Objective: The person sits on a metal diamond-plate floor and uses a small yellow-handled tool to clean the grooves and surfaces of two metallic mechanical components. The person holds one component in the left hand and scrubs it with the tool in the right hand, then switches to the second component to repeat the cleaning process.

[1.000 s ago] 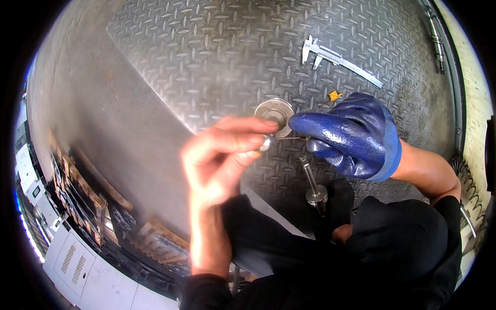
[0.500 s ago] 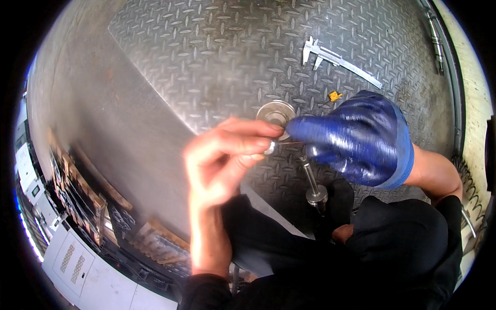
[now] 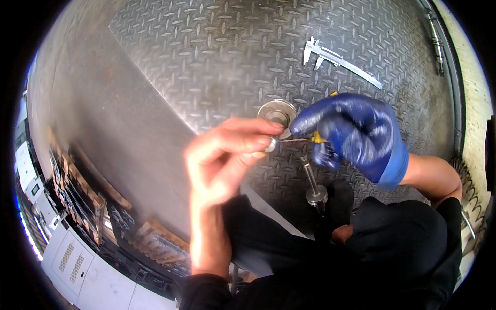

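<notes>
Silvery small metal piece [image 3: 270,144] pinched between thumb and fingertips of bare left hand [image 3: 227,155], held up above the checker-plate floor [image 3: 206,62]. Fingers closed tight on it, only its end shows. Gloved right hand [image 3: 356,134], blue glove, fingers curled around a thin tool with yellow handle [image 3: 302,138]; the tip meets the small piece. Glove is motion-blurred, so exact grip is hard to read, but it looks closed on the tool.

Below the hands on the plate: round metal disc [image 3: 277,111], just behind the fingertips. Steel rod with a flanged end [image 3: 313,183] stands near the person's dark clothing. Caliper [image 3: 338,59] lies well apart, upper right.

Risk: piece is tiny and held only by fingertips; a push from the tool tip could pop it out, and it may drop onto the patterned plate and roll away. Tool could also slip off toward the bare fingers.

Versus a second ago: right hand has turned and shifted, the yellow handle now shows at the glove; left hand sits about where it was.
</notes>
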`<action>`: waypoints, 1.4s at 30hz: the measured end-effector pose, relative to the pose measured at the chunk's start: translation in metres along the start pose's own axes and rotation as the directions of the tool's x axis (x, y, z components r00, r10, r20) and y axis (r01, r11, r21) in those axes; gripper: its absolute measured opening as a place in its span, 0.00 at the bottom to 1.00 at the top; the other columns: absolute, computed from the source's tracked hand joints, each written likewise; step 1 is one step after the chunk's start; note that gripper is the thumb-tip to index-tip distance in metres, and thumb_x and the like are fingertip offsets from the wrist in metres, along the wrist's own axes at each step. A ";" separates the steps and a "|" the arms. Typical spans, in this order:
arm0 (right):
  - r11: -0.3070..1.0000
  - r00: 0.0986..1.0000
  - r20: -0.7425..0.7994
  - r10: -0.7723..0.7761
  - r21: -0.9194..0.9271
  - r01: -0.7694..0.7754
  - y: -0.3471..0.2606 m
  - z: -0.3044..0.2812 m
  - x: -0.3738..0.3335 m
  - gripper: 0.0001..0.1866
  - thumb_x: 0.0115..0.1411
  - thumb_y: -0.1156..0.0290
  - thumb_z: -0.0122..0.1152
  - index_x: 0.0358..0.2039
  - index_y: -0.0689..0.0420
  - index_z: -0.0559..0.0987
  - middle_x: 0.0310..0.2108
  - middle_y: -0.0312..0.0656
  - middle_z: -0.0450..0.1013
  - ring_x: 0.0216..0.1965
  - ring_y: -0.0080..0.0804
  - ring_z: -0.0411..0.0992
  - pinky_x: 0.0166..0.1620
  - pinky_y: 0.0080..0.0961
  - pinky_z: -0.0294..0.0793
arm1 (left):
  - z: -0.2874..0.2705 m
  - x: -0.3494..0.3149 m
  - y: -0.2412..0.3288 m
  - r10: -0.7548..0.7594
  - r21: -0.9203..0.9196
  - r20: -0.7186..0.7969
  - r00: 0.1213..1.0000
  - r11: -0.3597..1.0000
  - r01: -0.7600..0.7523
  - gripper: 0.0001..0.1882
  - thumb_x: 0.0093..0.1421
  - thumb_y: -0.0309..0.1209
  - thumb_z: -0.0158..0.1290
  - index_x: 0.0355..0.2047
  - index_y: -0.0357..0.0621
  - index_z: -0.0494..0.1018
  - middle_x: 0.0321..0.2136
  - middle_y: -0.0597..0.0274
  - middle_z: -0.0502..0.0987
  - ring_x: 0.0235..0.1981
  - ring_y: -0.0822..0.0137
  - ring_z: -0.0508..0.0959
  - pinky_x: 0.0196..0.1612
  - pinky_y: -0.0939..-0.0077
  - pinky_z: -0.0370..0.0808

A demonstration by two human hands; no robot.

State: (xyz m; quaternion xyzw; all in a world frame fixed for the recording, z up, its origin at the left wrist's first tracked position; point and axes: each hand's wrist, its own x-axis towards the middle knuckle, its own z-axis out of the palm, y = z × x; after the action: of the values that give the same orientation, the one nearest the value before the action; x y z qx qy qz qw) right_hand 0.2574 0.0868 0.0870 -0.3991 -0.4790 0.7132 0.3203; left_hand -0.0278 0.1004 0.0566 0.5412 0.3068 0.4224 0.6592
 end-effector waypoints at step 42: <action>0.435 0.908 0.175 -0.381 -0.833 0.343 0.000 0.013 0.055 0.19 0.57 0.61 0.73 0.47 0.56 0.84 0.38 0.47 0.80 0.36 0.49 0.80 0.39 0.45 0.80 | 0.010 0.020 -0.003 0.066 -0.010 -0.068 0.995 0.998 -0.067 0.10 0.62 0.15 0.64 0.44 0.34 0.84 0.48 0.41 0.86 0.51 0.53 0.85 0.54 0.62 0.82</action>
State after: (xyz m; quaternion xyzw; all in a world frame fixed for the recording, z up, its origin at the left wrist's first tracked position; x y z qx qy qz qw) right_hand 0.2196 0.1275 0.0759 -0.4055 -0.8318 0.2945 0.2388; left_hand -0.0096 0.1138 0.0566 0.5323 0.3080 0.4643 0.6373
